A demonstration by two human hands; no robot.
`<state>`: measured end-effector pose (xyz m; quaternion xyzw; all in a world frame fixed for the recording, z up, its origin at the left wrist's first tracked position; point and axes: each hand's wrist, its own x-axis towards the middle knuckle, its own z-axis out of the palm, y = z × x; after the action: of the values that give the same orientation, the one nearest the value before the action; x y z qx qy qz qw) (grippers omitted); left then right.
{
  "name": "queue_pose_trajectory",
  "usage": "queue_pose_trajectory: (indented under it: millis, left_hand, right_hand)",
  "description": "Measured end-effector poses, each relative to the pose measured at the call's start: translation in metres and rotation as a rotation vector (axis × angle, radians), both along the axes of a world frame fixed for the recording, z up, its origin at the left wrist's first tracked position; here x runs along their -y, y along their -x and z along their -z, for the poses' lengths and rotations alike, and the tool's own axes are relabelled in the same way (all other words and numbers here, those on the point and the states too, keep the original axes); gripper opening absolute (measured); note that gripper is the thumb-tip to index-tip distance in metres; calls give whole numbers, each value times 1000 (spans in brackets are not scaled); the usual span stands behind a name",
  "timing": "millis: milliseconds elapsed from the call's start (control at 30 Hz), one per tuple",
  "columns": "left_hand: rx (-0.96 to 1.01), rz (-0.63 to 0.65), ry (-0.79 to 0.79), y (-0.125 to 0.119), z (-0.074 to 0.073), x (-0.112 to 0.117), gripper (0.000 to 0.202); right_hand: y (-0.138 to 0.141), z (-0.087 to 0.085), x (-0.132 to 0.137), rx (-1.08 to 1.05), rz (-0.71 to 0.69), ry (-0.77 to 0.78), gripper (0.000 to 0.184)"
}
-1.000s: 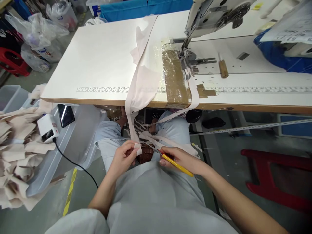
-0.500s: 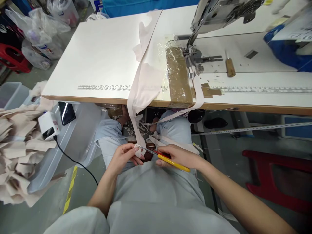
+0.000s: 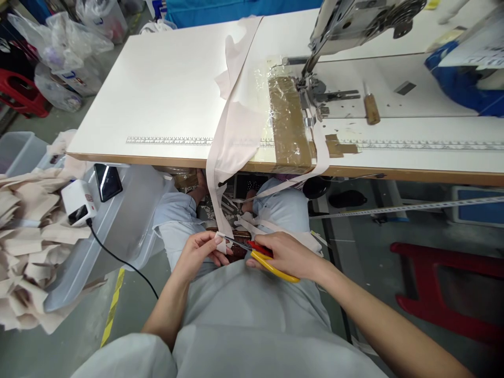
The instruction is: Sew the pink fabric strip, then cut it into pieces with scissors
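Observation:
Between the fingertips of my left hand (image 3: pixel 202 251) is the lower end of a pale pink fabric strip (image 3: pixel 214 181), held over my lap. My right hand (image 3: pixel 281 254) is closed around scissors (image 3: pixel 273 266) with yellow and red handles. Their blades point left and lie at the strip's end, close to my left fingers. From there the strip runs up over the table edge to a wider piece of the same fabric (image 3: pixel 240 136). A second narrow strip (image 3: pixel 321 149) hangs from the sewing machine (image 3: pixel 315 89) and loops down towards my knees.
The white sewing table (image 3: pixel 169 89) has a printed ruler along its front. A wooden-handled awl (image 3: pixel 370 107) lies right of the machine. At left, a clear plastic bin (image 3: pixel 137 226) stands beside piled fabric pieces (image 3: pixel 31 236), a phone (image 3: pixel 107 182) and a white cabled device (image 3: pixel 79 202). A red stool (image 3: pixel 429 283) is at right.
The scissors' handles have spread and the blades have parted at the strip's end. My right hand has shifted slightly left; my left hand stays nearly in place.

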<state>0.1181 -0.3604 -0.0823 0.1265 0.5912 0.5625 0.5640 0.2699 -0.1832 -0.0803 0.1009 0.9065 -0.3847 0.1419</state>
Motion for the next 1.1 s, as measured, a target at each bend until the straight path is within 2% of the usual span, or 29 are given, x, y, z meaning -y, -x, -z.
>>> queue_pose_trajectory:
  millis: [167,333,433,533,600,633,700,733,800,833,900,967,1033,1100]
  left_hand:
    - [-6,-4,18,-2,-2,0,36]
    - [-6,-2,24,-2,-2,-1,37]
    - [-11,29,27,-12,2,-8,40]
    - [29,136,12,-23,0,-17,43]
    - [-28,258,-1,-19,-12,-25,41]
    - [-128,316,-11,-12,-22,-30,39]
    - [-489,349,-43,15,-49,-49,31]
    - [-716,289,-73,32,-64,-63,26]
    - [-1170,32,-101,70,-91,-101,17]
    - [-1238,-39,-107,89,-100,-124,11]
    - [-1280,-138,-73,119,-110,-171,10]
    - [-1199,-163,-27,138,-110,-210,16]
    - [-1122,-158,-48,145,-105,-231,22]
    - [-1053,-168,-117,146,-99,-230,20]
  right_hand:
    - [5,-1,2,-39,6,-44,50]
    - [3,3,2,-31,62,52,52]
    - [3,2,7,-94,149,166,45]
    - [6,3,17,-197,272,331,34]
    - [6,5,21,-263,353,381,29]
    - [4,5,22,-288,379,386,28]
    - [-4,3,22,-313,394,376,26]
    - [-9,2,22,-318,394,360,26]
    - [-22,-2,22,-314,399,309,28]
    - [-29,-4,22,-312,413,277,30]
    - [-42,-9,23,-314,467,222,31]
    - [-56,-13,22,-314,539,220,27]
    - [-73,-17,15,-330,649,250,26]
    - [-97,-20,1,-357,805,265,35]
